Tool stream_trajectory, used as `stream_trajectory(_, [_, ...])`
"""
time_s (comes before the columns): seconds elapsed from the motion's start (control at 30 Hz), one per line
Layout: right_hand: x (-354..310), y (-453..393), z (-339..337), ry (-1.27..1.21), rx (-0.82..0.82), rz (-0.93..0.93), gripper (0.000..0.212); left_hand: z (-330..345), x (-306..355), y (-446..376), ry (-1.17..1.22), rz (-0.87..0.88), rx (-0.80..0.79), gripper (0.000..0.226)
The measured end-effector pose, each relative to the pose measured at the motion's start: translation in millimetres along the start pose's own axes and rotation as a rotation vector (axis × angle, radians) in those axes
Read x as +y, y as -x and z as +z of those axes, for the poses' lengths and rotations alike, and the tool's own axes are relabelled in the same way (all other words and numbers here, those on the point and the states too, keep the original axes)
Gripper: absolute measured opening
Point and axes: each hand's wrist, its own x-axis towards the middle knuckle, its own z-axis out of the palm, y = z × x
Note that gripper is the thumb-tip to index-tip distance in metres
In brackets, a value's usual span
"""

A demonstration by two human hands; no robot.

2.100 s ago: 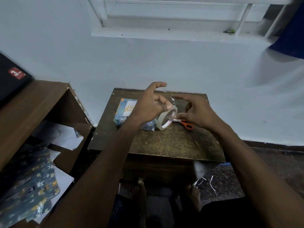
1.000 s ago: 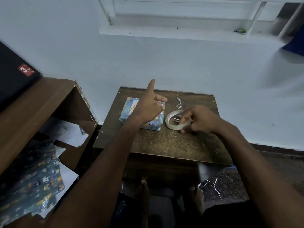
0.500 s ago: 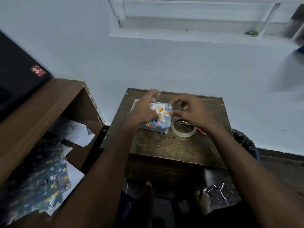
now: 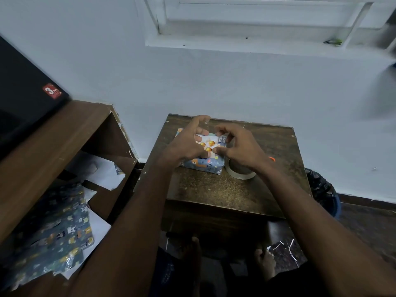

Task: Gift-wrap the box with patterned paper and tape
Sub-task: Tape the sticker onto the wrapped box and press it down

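Observation:
The box (image 4: pixel 203 163) lies at the back of the small wooden table (image 4: pixel 214 189). Blue patterned paper covers its near side, and its printed top with orange balls shows between my hands. My left hand (image 4: pixel 186 144) grips the box from the left with curled fingers on its top, index finger raised. A faint clear strip seems to stick to that fingertip. My right hand (image 4: pixel 237 146) pinches the box's right end between thumb and fingers. The tape roll (image 4: pixel 240 171) lies flat just right of the box, half hidden under my right wrist.
An orange scissors handle (image 4: pixel 271 159) shows behind my right wrist. A wooden shelf (image 4: pixel 64 133) at the left holds spare patterned paper (image 4: pixel 53 228) and white sheets. A dark bin (image 4: pixel 323 189) stands to the table's right. My feet are under the table.
The tape roll went from my hands down flat on the table. Both hands moved onto the box, and its printed top now faces up. The view shifted slightly.

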Motion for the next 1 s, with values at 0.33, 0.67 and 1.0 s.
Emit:
stream_trajectory(0.33, [3, -1, 1, -0.101, 0.012, 0.058, 0.053, 15, 6, -1, 0.296, -0.098, 0.11, 0.079])
stream_trajectory(0.67, [-10, 1, -1, -0.563, 0.152, 0.313, 0.012, 35, 14, -4, 0.378, -0.137, 0.176, 0.065])
stream_trajectory(1.0, [-12, -1, -3, -0.549, 0.155, 0.391, 0.018, 32, 14, -1, 0.199, -0.067, 0.199, 0.055])
